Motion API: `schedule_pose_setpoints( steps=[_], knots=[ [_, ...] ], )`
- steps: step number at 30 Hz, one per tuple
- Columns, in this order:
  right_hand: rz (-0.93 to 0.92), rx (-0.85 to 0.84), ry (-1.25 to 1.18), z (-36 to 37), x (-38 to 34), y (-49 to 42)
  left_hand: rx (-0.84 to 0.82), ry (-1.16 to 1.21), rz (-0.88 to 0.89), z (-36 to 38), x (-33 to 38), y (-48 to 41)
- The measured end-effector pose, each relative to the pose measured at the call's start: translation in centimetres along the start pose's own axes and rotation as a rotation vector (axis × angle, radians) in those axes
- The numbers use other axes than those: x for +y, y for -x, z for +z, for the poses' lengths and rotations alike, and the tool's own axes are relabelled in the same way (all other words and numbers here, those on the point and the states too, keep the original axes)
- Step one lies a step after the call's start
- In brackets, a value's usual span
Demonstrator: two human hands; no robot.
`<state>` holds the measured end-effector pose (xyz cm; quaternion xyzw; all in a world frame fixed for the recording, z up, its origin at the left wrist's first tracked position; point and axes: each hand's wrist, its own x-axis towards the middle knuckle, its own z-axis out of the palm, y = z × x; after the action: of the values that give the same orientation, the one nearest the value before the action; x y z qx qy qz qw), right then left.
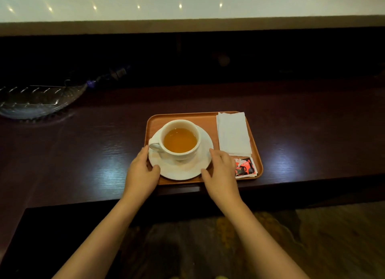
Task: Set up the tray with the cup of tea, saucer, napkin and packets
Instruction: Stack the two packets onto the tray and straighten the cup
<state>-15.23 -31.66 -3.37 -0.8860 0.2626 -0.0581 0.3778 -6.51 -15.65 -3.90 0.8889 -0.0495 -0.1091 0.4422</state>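
Head view looks down on a brown tray point(183, 117) sitting near the front edge of a dark wood-grain desk point(83, 153), just right of centre in the frame. On the tray's left half a white saucer point(179, 170) carries a white cup of tea point(180, 140), its handle turned to the left of the frame and the amber tea near the brim. Along the tray's right side lies a folded white napkin point(233, 132), and below it, at the tray's lower right corner, a stack of red and black packets point(245, 167) that the napkin's lower edge just overlaps.

The left hand point(141, 172) and the right hand point(220, 170) flank the saucer, each grip curled against its rim on either side; whether they press or merely touch cannot be told.

By the look of it the task is nearly finished: all four items are on the tray, and what remains seems only a final nudge of the saucer and letting go.

At the left edge of the frame a clear leaf-shaped glass dish point(37, 101) rests on the desk, well apart from the tray. Behind the desk runs a dark recess, then a pale lit band with small ceiling lights reflected across the top. Patterned carpet shows at the bottom.
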Motion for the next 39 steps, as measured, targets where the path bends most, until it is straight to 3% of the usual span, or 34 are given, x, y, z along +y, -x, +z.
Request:
schedule_pose_setpoints(
  steps=[3,23,29,34,39],
  knots=[
    [0.038,-0.077,0.049,0.3,-0.2,-0.2,-0.003,-0.012,0.012,0.2,0.2,-0.1],
    [0.041,-0.053,0.077,1.0,-0.4,-2.4,0.044,0.0,-0.037,0.6,1.0,-1.6],
    [0.073,0.286,0.133,-1.4,1.3,-3.6,0.106,0.126,-0.106,0.2,0.4,-0.4],
    [0.045,0.2,0.306,-1.6,2.3,-5.0,0.065,0.136,-0.056,0.6,0.6,0.3],
    [0.013,0.207,0.317,-1.4,2.5,-4.9,0.074,0.104,-0.053,0.9,0.9,0.5]
  ],
)
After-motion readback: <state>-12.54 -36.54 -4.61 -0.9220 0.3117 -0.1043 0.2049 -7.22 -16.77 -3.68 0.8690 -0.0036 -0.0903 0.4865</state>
